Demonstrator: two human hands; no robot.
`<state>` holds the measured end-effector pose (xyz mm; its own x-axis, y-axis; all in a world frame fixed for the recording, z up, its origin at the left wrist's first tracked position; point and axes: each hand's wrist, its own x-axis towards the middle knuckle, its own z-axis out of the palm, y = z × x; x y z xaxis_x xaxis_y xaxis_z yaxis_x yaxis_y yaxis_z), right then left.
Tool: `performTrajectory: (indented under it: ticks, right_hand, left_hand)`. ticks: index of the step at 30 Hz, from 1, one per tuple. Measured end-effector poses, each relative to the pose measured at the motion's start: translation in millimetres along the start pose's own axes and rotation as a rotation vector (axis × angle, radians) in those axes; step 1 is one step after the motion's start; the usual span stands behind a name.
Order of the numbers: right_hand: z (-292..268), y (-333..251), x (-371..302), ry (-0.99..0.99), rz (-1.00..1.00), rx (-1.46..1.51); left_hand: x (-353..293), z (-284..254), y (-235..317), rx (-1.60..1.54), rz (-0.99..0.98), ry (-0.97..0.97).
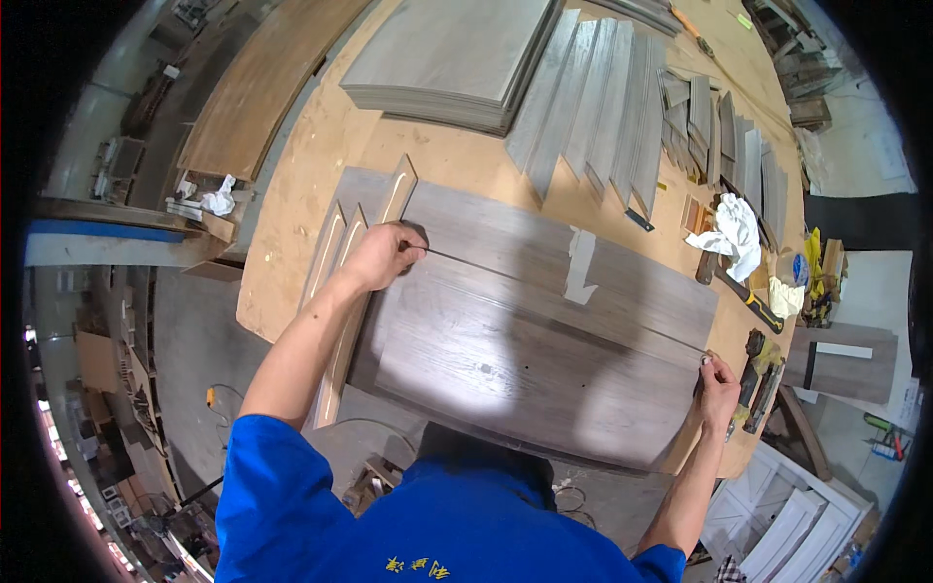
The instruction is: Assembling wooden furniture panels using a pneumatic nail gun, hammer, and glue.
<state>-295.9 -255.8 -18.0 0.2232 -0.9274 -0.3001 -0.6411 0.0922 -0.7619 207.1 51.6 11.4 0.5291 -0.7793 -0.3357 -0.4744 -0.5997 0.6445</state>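
Grey wood-grain panels lie in front of me, a framed panel [457, 340] nearer and a plain board [486, 219] behind it. A thin dark line [554, 294] runs across them from one hand to the other; whether it is a thin strip or a gap I cannot tell. My left hand [384, 257] pinches at its left end, beside a slim upright-lying wood strip [398, 189]. My right hand [718, 391] is closed at the right end, near the panel's edge. What the fingers of either hand hold is too small to make out. Pale tape [580, 267] lies on the rear board.
A stack of grey boards [437, 58] stands at the back of the wooden table [301, 204]. Long grey mouldings [593, 97] lie beside it. A hammer [750, 299], crumpled white paper [734, 238] and a nail gun [756, 379] are at the right.
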Motion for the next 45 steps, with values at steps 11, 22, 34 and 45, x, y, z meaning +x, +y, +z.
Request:
performTrajectory:
  ticks: [11, 22, 34, 45]
  right_hand:
    - [0, 5, 1, 0.017, -0.005, 0.022]
    - [-3, 33, -36, 0.292, -0.172, 0.056]
    - [99, -15, -177, 0.313, -0.315, -0.072]
    - [207, -143, -228, -0.178, -0.402, 0.432]
  left_hand:
    - [-2, 3, -5, -0.083, 0.004, -0.008]
    - [-112, 10, -35, 0.049, 0.207, 0.532]
    - [-178, -41, -151, 0.052, -0.158, 0.450]
    - [-194, 4, -40, -0.554, -0.099, 0.160]
